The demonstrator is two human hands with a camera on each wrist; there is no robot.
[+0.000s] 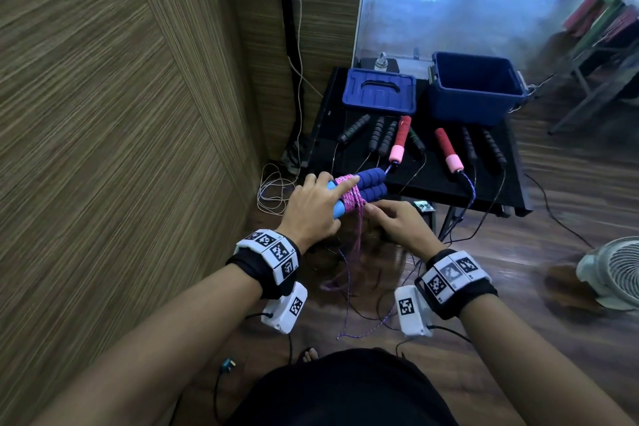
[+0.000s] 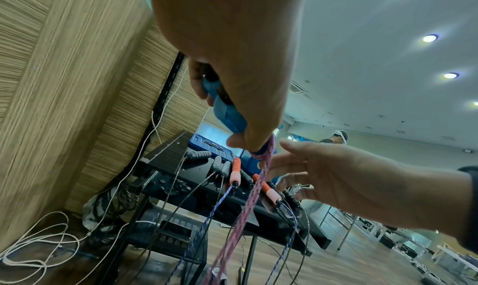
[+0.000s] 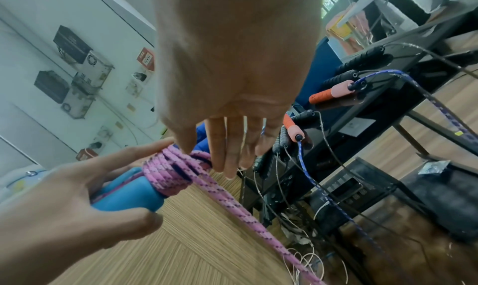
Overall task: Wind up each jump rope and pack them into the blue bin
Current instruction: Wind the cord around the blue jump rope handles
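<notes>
My left hand [image 1: 321, 199] grips two blue foam handles [image 1: 371, 185] side by side, its forefinger lying over the pink rope coil [image 1: 349, 192] wound round them. In the right wrist view the coil [image 3: 168, 170] sits above the light blue handle ends [image 3: 129, 195]. My right hand [image 1: 378, 213] is just right of the coil, with straight fingers [image 3: 225, 146] touching the wraps. The loose pink rope [image 2: 248, 203] hangs to the floor. The blue bin [image 1: 475, 86] stands open and looks empty at the back right of the black table [image 1: 432, 183].
The bin's blue lid [image 1: 378, 92] lies to its left. Red-and-pink handles [image 1: 401, 138] and several black handles [image 1: 352, 128] lie in a row on the table, cords trailing to the floor. A wooden wall stands at left, a white fan [image 1: 615, 270] at right.
</notes>
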